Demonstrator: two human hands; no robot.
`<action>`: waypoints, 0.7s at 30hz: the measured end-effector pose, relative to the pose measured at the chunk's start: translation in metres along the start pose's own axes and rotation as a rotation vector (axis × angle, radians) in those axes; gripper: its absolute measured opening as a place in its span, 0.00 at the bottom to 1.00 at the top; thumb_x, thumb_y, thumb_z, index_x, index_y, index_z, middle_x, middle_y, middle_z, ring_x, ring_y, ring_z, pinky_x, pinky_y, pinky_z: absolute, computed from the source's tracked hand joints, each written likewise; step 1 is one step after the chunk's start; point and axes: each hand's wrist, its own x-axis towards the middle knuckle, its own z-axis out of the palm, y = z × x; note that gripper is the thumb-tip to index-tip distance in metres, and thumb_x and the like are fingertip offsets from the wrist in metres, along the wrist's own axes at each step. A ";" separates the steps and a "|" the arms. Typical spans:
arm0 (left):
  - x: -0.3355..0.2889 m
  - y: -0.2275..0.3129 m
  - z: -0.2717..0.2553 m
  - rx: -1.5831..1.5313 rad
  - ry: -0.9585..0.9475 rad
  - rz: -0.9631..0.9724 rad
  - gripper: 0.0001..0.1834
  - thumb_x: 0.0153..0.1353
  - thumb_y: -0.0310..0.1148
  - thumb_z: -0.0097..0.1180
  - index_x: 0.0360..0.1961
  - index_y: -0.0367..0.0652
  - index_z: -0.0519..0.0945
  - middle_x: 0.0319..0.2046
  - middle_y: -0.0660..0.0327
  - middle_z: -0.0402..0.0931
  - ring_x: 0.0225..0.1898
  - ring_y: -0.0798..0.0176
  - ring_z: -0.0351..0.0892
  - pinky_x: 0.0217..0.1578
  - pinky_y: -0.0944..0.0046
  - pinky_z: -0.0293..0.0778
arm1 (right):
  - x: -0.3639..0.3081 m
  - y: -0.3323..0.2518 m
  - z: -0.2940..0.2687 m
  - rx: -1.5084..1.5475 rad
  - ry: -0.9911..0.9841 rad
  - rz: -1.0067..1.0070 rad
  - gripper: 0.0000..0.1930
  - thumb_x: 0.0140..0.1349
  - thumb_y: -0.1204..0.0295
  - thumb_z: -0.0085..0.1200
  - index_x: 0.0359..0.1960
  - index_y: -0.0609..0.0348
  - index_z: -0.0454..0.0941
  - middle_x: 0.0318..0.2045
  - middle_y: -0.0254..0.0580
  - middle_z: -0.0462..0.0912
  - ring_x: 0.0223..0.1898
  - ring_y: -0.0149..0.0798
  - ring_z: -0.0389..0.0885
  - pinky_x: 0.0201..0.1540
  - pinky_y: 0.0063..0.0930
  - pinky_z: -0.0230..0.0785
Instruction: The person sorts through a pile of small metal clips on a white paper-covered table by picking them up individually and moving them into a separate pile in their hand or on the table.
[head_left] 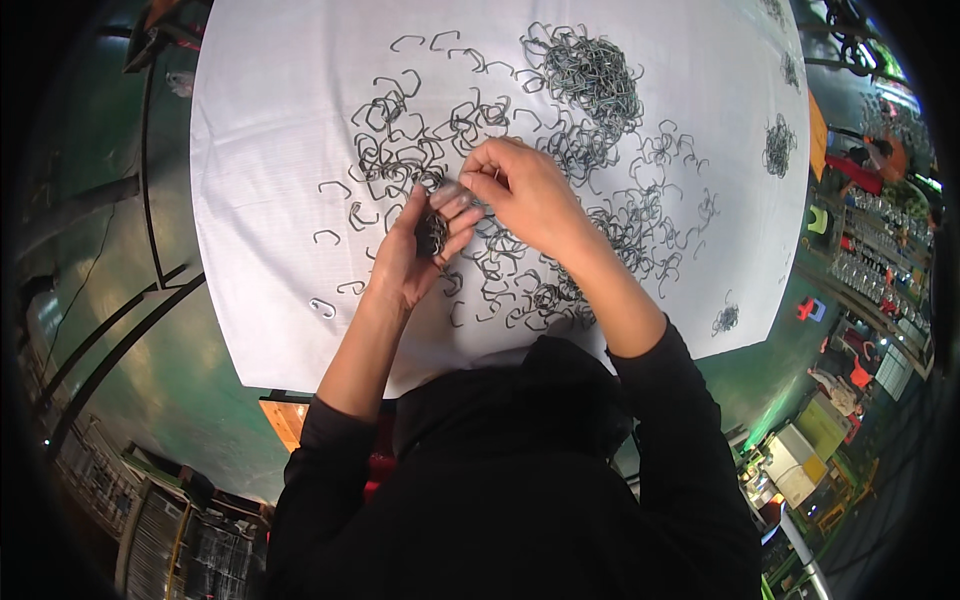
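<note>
Palm up and cupped, my left hand [405,250] holds a small bunch of dark C-shaped wire clips [432,235] between thumb and fingers. My right hand [525,195] is just to its right, its thumb and forefinger pinched together by the left fingertips. Motion smears the gap between the hands, so whatever the right fingers hold cannot be made out. Loose clips [400,160] of the same kind lie scattered beneath and around both hands. Beyond my right hand rises a dense pile of clips [595,80].
A white sheet [280,130] covers the table. Small heaps of clips [778,145] sit along its right side. A pale, shinier clip [322,308] lies near the left front. Dark metal bars [150,200] stand left of the table; shelving [880,260] and people are at the far right.
</note>
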 end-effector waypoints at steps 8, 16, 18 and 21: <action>0.002 0.005 -0.008 -0.165 -0.049 0.001 0.20 0.67 0.47 0.37 0.22 0.47 0.64 0.18 0.67 0.61 0.15 0.74 0.57 0.11 0.77 0.53 | 0.013 0.042 0.003 -0.288 0.341 0.058 0.11 0.58 0.69 0.49 0.43 0.52 0.74 0.35 0.45 0.77 0.31 0.51 0.78 0.35 0.41 0.71; -0.014 0.007 -0.003 -0.196 0.048 0.012 0.24 0.66 0.47 0.38 0.14 0.51 0.58 0.11 0.70 0.53 0.08 0.75 0.48 0.05 0.76 0.44 | 0.079 0.056 -0.014 -0.235 0.286 -0.062 0.03 0.56 0.70 0.51 0.30 0.52 0.75 0.32 0.37 0.74 0.34 0.45 0.77 0.36 0.38 0.69; -0.017 0.008 -0.006 -0.217 0.026 0.020 0.24 0.67 0.47 0.38 0.13 0.51 0.58 0.11 0.70 0.53 0.08 0.75 0.48 0.05 0.76 0.43 | 0.081 0.057 -0.017 -0.236 0.286 -0.014 0.02 0.56 0.70 0.52 0.30 0.51 0.76 0.31 0.37 0.75 0.36 0.43 0.76 0.37 0.37 0.69; -0.018 0.007 -0.011 -0.229 0.004 0.019 0.24 0.67 0.46 0.38 0.14 0.51 0.58 0.11 0.70 0.53 0.09 0.75 0.48 0.05 0.76 0.43 | 0.070 0.052 -0.019 -0.272 0.188 -0.089 0.02 0.55 0.70 0.52 0.30 0.50 0.76 0.31 0.36 0.75 0.35 0.42 0.77 0.36 0.37 0.69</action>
